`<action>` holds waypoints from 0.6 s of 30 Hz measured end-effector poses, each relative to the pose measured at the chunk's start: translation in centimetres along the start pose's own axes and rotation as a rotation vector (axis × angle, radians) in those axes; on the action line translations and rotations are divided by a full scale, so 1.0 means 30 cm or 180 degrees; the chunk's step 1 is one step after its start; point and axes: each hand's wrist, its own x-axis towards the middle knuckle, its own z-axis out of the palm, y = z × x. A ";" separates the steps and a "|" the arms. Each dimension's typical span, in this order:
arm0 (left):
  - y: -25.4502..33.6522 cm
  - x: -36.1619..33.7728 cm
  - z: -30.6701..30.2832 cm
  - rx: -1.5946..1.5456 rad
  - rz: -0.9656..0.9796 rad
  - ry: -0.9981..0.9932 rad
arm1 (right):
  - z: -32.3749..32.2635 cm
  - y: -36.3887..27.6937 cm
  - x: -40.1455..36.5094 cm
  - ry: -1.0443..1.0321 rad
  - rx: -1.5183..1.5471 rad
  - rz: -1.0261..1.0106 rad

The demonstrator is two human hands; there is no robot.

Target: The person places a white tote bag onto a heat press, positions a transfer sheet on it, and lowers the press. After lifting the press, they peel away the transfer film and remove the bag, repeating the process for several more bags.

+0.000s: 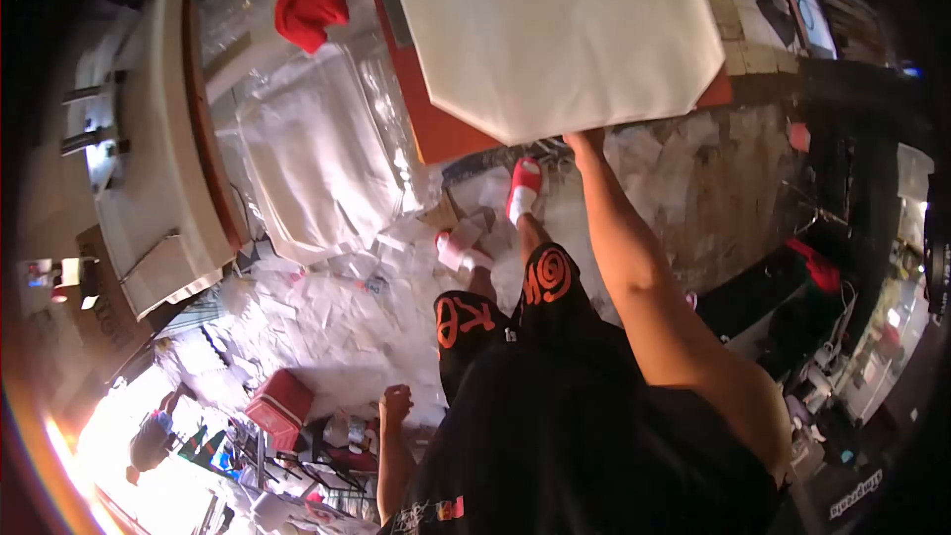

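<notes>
A large off-white sheet with angled lower corners (565, 30) lies over a reddish-brown board (441, 134) at the top centre. My right arm reaches up to its near edge, and my right hand (586, 142) meets that edge; the fingers are hidden underneath. Low at my side hangs my left hand (396, 402), its fingers curled in with nothing visible in them. Left of the board is another white sheet (322, 154) of similar shape, partly beside shiny clear plastic.
A red cloth (309, 12) rests near the upper left. Scraps of white paper (337, 302) cover the floor around my feet. A red box (279, 408) stands lower left, with a person (151, 441) beyond it. A long pale beam-like structure (163, 109) runs along the left.
</notes>
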 end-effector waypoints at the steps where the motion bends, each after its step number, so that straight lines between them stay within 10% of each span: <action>1: -0.085 -0.008 -0.003 0.0005 -0.0186 0.0068 | 0.047 -0.013 0.026 0.0005 -0.0167 0.0057; 7: -0.480 0.110 -0.092 0.2388 0.0739 0.0035 | 0.226 0.037 0.111 -0.0016 0.0106 0.0680; 12: -0.140 -0.023 -0.078 0.1521 0.0325 0.0267 | 0.163 0.003 0.046 0.0149 0.2802 0.1438; 16: 0.038 -0.079 -0.011 0.1336 -0.0006 -0.0113 | 0.135 0.075 0.045 0.0100 0.2434 0.1387; 18: 0.100 -0.101 0.015 0.1351 0.0245 0.0066 | 0.098 0.079 0.024 0.0596 0.0641 0.0276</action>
